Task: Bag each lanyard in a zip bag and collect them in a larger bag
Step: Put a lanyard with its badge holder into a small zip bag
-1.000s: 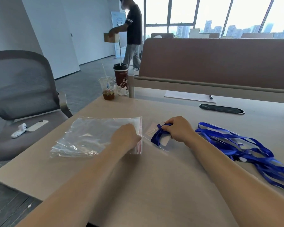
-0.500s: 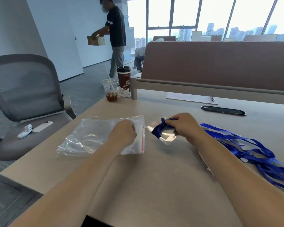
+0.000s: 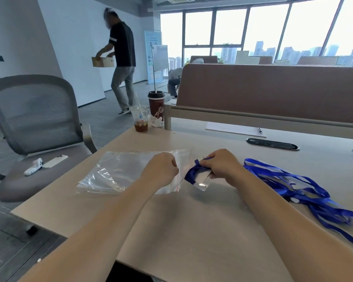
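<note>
A large clear zip bag [image 3: 118, 171] with a red seal line lies flat on the desk, its mouth toward the right. My left hand [image 3: 161, 169] pinches the upper edge of that mouth and lifts it a little. Just right of the opening, my right hand [image 3: 220, 165] grips a small zip bag [image 3: 200, 180] with a folded blue lanyard inside, held slightly above the desk. A loose heap of blue lanyards [image 3: 306, 188] lies on the desk to the right of my right forearm.
Two drink cups [image 3: 149, 115] stand at the desk's far left corner. A paper sheet [image 3: 234, 129] with a pen and a black cable slot [image 3: 272, 143] lie by the brown divider. A grey chair [image 3: 33, 127] holds a phone. A person carries a box behind.
My right hand has lifted the small bagged lanyard off the desk and tilted it toward the large bag's mouth. My left hand has raised the mouth edge. The camera view has tilted up.
</note>
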The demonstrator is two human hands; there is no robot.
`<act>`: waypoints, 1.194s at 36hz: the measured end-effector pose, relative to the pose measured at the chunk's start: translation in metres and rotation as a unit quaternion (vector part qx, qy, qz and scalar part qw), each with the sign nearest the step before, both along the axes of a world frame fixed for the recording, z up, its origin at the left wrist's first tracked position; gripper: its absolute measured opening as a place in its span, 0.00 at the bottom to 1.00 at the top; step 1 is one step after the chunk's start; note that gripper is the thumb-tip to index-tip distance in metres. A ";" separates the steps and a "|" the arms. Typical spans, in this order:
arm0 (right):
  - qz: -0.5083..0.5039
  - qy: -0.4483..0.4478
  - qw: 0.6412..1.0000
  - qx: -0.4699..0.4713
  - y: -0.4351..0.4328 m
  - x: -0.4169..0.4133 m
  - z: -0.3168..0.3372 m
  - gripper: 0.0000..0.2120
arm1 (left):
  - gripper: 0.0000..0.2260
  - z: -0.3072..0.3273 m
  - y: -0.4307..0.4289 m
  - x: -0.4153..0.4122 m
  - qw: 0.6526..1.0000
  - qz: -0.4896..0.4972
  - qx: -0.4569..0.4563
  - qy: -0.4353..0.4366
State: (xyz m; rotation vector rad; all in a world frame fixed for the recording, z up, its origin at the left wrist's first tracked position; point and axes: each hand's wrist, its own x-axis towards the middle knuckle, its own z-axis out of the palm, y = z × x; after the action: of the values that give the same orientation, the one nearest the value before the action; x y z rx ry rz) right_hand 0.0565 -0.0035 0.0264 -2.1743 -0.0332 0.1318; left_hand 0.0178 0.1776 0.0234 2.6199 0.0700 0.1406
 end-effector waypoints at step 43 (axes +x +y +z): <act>-0.101 0.075 0.971 0.202 0.018 -0.013 -0.011 0.11 | 0.05 0.008 -0.022 -0.006 0.976 -0.038 -0.213 0.017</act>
State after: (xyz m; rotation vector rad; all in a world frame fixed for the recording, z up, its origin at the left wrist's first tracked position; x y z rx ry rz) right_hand 0.0440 0.0140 0.0158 -1.7433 0.2280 0.1581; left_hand 0.0115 0.1557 0.0317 2.1938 0.0105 0.0458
